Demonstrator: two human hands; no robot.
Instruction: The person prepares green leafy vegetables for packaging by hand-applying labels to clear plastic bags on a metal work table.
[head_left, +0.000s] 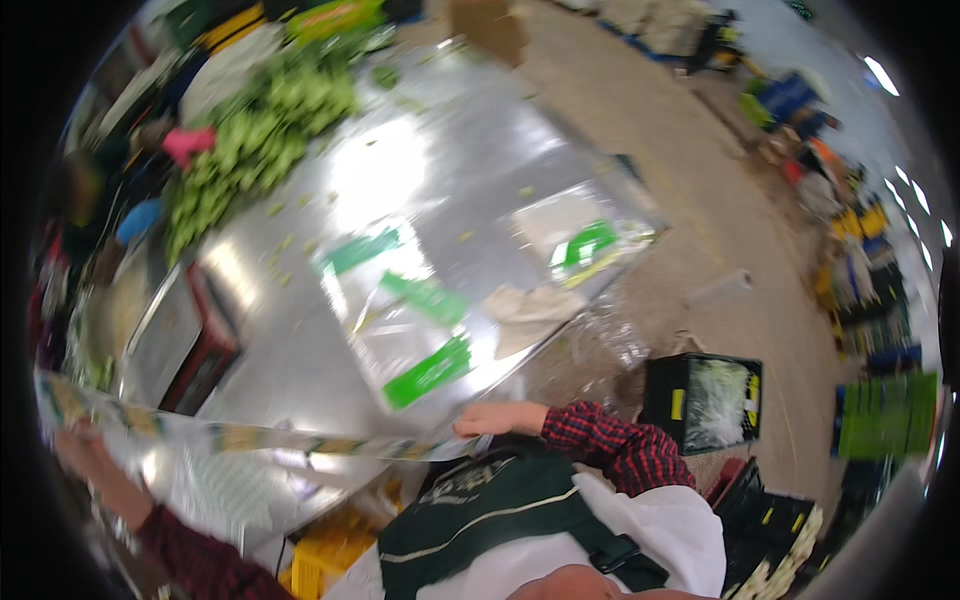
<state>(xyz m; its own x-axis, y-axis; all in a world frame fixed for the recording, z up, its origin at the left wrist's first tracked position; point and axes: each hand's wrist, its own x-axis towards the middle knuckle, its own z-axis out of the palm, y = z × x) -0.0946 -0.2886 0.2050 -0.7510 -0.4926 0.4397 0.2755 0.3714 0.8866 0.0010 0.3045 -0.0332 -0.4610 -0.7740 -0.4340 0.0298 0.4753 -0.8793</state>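
Observation:
A long translucent plastic strip (283, 439) with repeated tan and green patches stretches across my front, over the near edge of the steel table (465, 150). My left hand (84, 452), far out to the left, grips one end. At the other end is my right hand (491, 420), its fingers curled at the strip by the table edge; their hold is partly hidden. Beyond the strip lie clear plastic bags (375, 307) with green printed bands. More printed bags (574, 236) are stacked to the right, next to a crumpled beige cloth (529, 315).
A red-sided metal device (202, 345) stands left on the table. Leafy green vegetables (262, 127) are heaped at the far left, where a co-worker's pink-gloved hand (187, 145) reaches. A black crate (664, 401) and a yellow crate (326, 555) stand below the table.

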